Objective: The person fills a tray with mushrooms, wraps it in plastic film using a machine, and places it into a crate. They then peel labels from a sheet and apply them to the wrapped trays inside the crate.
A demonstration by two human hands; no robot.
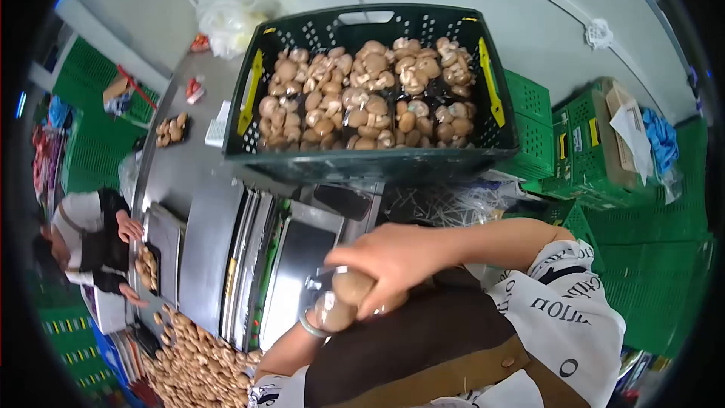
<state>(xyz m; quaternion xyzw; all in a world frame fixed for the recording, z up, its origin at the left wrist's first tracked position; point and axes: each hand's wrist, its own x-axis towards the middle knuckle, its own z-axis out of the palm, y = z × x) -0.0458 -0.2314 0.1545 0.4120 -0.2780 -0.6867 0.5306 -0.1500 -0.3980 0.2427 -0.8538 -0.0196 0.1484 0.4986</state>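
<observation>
In front of my apron I hold a film-wrapped pack of brown mushrooms (pixel 352 285), tilted and slightly blurred. My right hand (pixel 389 257) is closed over its top and right side. Against the pack's lower left side is my left hand (pixel 311 323), with a band around the wrist; the pack hides most of its fingers. Beyond my hands stands a dark green crate (pixel 362 157), holding several wrapped packs of mushrooms (pixel 370 64) in rows. A wrapping machine's dark plate (pixel 298 253) lies just left of my hands.
Loose mushrooms (pixel 196 363) are heaped at lower left. Another person (pixel 83 230) works at the left beside a mushroom tray (pixel 147 266). Green crates (pixel 589 159) stand at the right. A plastic bag (pixel 234 26) and another mushroom pack (pixel 172 130) lie on the metal table (pixel 185 170).
</observation>
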